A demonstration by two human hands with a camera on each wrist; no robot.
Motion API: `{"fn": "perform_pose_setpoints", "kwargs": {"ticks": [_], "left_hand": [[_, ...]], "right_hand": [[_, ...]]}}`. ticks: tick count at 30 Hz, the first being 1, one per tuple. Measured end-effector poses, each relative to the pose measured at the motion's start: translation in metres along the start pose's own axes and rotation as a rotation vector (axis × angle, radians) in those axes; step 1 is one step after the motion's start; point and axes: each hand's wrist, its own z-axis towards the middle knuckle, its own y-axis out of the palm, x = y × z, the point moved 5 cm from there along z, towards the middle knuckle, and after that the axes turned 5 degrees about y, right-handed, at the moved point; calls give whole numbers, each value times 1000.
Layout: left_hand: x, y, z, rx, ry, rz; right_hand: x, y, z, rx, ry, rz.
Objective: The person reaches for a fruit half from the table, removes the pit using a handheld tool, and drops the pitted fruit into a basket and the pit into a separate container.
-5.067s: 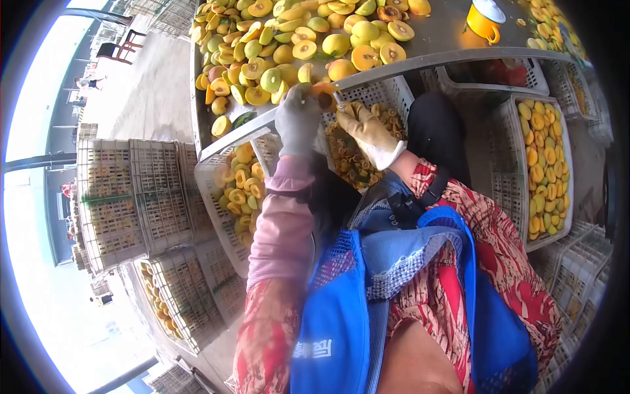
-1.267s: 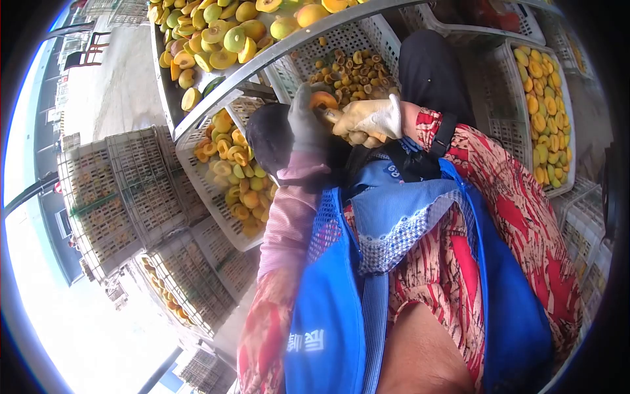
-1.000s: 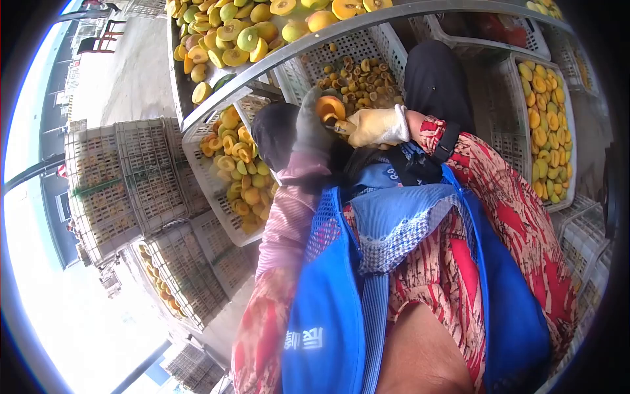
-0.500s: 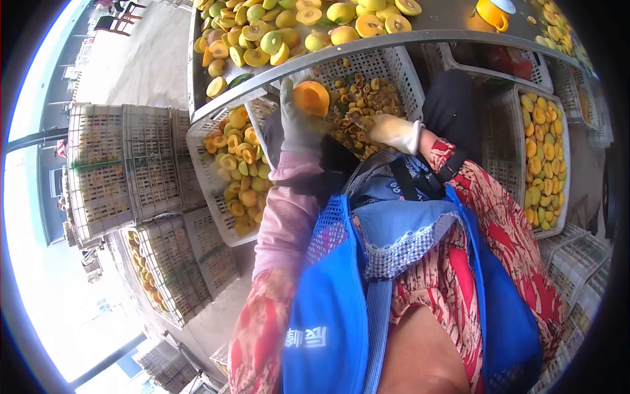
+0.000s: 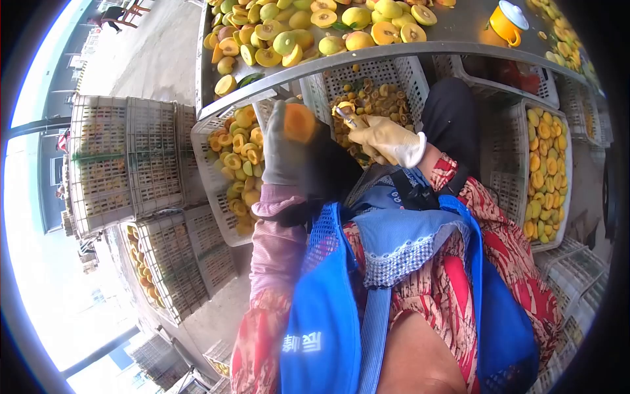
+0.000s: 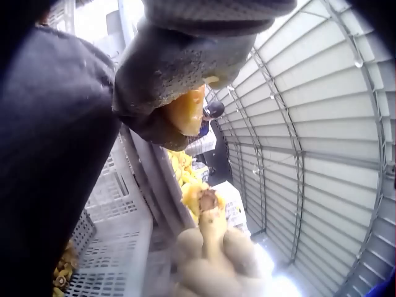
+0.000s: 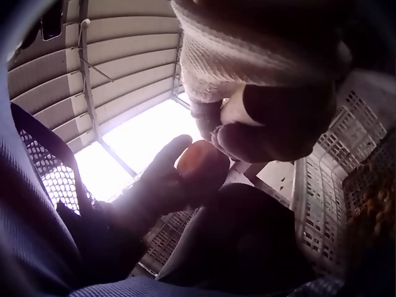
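My left hand [image 5: 281, 141], in a grey glove, holds an orange fruit half [image 5: 299, 122] between fingers and thumb, just below the table edge and above the crate of halves [image 5: 210, 141]. The left wrist view shows the grey fingers [image 6: 164, 74] curled round the pale fruit half [image 6: 187, 109]. My right hand [image 5: 384, 136], in a yellowish glove, grips a small pitting tool [image 5: 346, 115] with a pit on its tip [image 6: 207, 200], over the crate of pits [image 5: 407, 75]. In the right wrist view the fruit half [image 7: 201, 164] shows against the bright sky.
A metal table [image 5: 394, 50] above carries many whole and halved yellow-green fruits and a yellow mug [image 5: 505, 23]. Another crate of halves [image 5: 558, 131] stands at the right. Stacked white crates [image 5: 125, 164] fill the left. My blue apron and patterned sleeves fill the foreground.
The hands have come apart: my left hand carried the fruit half left, toward the crate of halves. My right hand rose with the tool over the pit crate.
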Motion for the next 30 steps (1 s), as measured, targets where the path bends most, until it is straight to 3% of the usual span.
{"fn": "perform_pose_setpoints", "kwargs": {"ticks": [1, 2, 5, 6, 9, 12, 16, 18, 21, 22, 25, 27, 30], "left_hand": [[-14, -3, 10, -50, 7, 96], [-17, 8, 11, -101, 16, 194], [-28, 41, -3, -140, -69, 209], [-34, 48, -5, -138, -76, 346], [-53, 56, -3, -232, 53, 551], [-63, 55, -9, -200, -57, 425], [-77, 49, -5, -181, -108, 351], [-106, 22, 16, -174, -86, 23], [-121, -11, 39, -221, 123, 190], [-126, -19, 42, -217, 172, 280], [-114, -3, 29, -144, -20, -22], [-95, 28, 8, -31, -257, -380], [-94, 38, 5, -96, -239, -299]], "right_hand": [[2, -2, -5, 85, 106, 27], [-13, -9, -14, 453, -124, -615], [-15, -15, -21, 401, 60, -762], [-9, -15, -20, 447, 27, -762], [-6, -15, -22, 442, 42, -847], [-3, -15, -25, 442, -59, -810], [5, -23, -24, 451, 14, -693], [17, -37, -23, 478, -19, -499], [37, -63, -21, 632, 117, -414], [49, -63, -13, 582, 129, -324], [68, -56, 6, 496, 122, -193], [42, -49, -10, 535, 75, -289], [42, -35, 2, 458, 23, -153]]}}
